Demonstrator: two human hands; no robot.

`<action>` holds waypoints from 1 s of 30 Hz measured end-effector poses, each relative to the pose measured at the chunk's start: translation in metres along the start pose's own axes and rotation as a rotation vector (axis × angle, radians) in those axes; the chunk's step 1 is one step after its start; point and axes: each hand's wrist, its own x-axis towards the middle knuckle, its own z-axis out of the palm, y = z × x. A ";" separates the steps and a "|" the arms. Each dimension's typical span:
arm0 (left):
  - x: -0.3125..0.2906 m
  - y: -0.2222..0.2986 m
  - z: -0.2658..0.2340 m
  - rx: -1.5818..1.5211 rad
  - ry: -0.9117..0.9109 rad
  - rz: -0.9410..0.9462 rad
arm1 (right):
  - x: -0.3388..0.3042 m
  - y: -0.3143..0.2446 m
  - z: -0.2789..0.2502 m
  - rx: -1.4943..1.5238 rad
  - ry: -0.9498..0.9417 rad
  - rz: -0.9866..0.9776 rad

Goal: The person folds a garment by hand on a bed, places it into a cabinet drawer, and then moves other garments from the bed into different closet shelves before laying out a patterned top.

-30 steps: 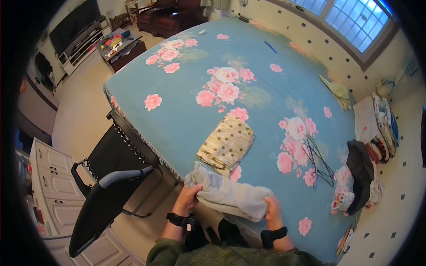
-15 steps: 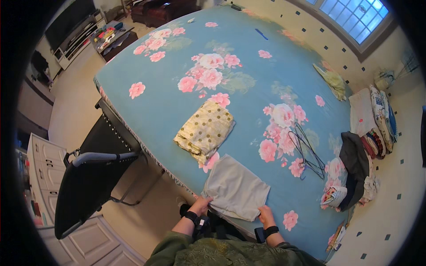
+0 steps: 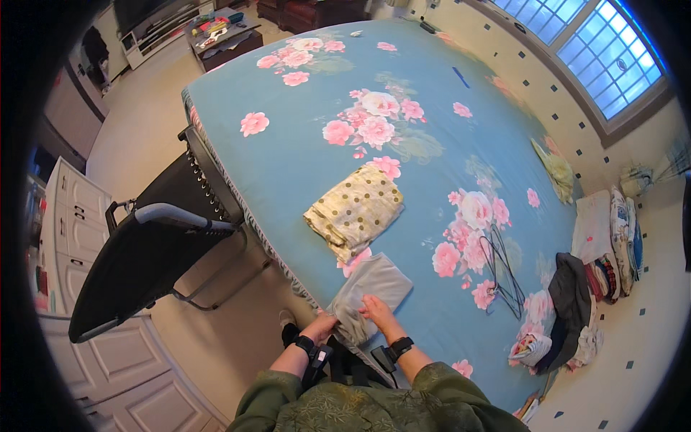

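A light grey cloth [image 3: 385,279] lies partly folded on the near edge of the bed, its near left part bunched and wrinkled. My left hand [image 3: 321,327] is closed on the cloth's near left edge. My right hand [image 3: 379,312] is over the middle of the cloth, its fingers bent and closed on the folded layer. Just beyond the grey cloth rests a folded cream cloth with dark dots [image 3: 356,210], touched by neither hand.
The bed has a blue floral sheet [image 3: 288,165]. Wire hangers [image 3: 504,277], a dark garment [image 3: 568,295] and stacked folded clothes [image 3: 612,230] lie on the right side. A black folding chair [image 3: 165,237] stands against the left side; white cabinets [image 3: 79,223] are beyond it.
My right hand has moved left and inward, bringing the grey cloth's right side over, so the cloth is now narrower. My left hand stays at its near left edge. The view has shifted slightly.
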 end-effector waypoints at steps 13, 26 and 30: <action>-0.008 0.002 0.005 -0.040 -0.072 0.203 | -0.057 0.052 0.010 -0.041 -0.278 0.198; 0.001 0.008 0.025 0.017 0.020 0.144 | -0.061 0.079 -0.008 -0.441 -0.404 0.035; -0.020 0.031 0.051 0.470 0.051 0.421 | -0.043 0.076 -0.038 0.047 -0.147 0.263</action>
